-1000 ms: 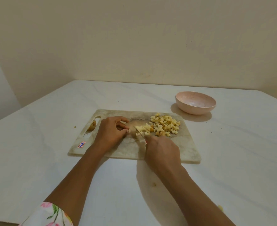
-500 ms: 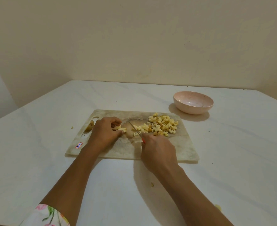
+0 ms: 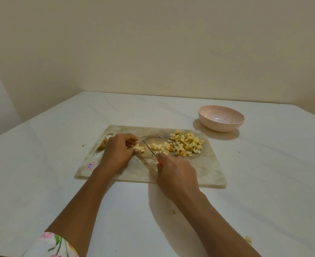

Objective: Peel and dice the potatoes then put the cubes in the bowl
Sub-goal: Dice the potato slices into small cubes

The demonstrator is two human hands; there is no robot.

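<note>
A marbled cutting board (image 3: 204, 169) lies on the white table. On its far right sits a pile of yellow potato cubes (image 3: 185, 143). My left hand (image 3: 118, 151) pinches a small strip of potato (image 3: 140, 147) against the board with curled fingers. My right hand (image 3: 175, 172) grips a red-handled knife (image 3: 150, 148), whose blade points away and left, just right of the held potato piece. A pink bowl (image 3: 221, 118) stands beyond the board's far right corner with no cubes visible inside.
An unpeeled potato piece (image 3: 103, 143) sits by the board's handle slot at the left. Small potato scraps lie on the table (image 3: 264, 182) near my right forearm and at the lower right. A cream wall rises behind the table.
The knife blade has come away from the cube pile and moved left toward the piece under my left hand. My left hand has stayed on the board, holding that piece.
</note>
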